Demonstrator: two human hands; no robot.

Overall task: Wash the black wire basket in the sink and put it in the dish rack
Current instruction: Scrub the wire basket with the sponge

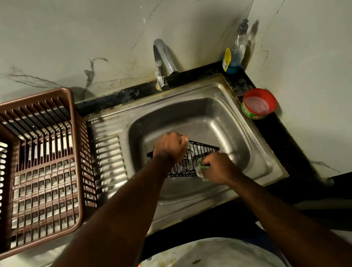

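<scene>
Basket [197,153]: over sink [246,110] bowl, tilted, steadied for scrubbing. Left hand [169,147]: fist gripping its rim. Right hand [216,168]: clenched on soapy green scrubber [201,168], pressed to wires. Rack [27,166]: left, waiting on drainboard.

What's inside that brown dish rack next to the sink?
Nothing that shows: only the slatted floor and walls of the brown dish rack. The black wire basket is over the sink, held by the left hand. The rack's near wall hides a strip of floor.
</scene>
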